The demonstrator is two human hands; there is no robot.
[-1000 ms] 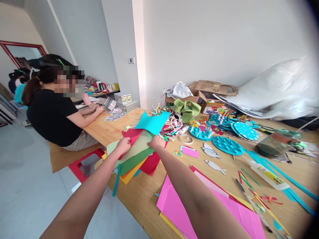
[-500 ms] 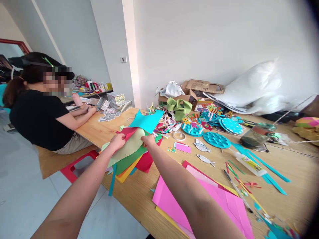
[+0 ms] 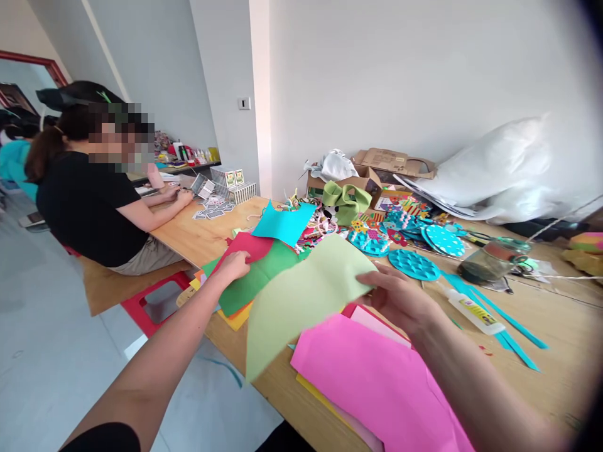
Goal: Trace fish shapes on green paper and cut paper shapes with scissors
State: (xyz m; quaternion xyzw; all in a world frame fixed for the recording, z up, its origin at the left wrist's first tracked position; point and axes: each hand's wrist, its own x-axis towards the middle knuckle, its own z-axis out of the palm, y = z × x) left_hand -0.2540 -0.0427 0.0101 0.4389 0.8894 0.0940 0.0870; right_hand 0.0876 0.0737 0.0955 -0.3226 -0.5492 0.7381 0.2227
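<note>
A large pale green sheet (image 3: pixel 306 289) hangs from my right hand (image 3: pixel 396 292), whose fingers and thumb pinch its right end. My left hand (image 3: pixel 235 265) is closed on a red sheet (image 3: pixel 254 247) at the left of the table. Under it lie a darker green sheet (image 3: pixel 249 282) and orange and yellow sheets. A bright blue sheet (image 3: pixel 284 224) rests just beyond the red one. Pink sheets (image 3: pixel 367 376) lie at the table's front, partly behind my right forearm.
A person in black (image 3: pixel 94 201) sits at the left with playing cards (image 3: pixel 214 210) near their hands. Blue discs (image 3: pixel 414 263), a glue bottle (image 3: pixel 475 312), a glass jar (image 3: pixel 494 260) and blue strips lie at the right. A red stool (image 3: pixel 155 301) stands beside the table.
My right hand has moved right, drawing the pale green sheet off the pile and over the pink sheets. The red and darker green sheets are now more exposed. The view has shifted slightly.
</note>
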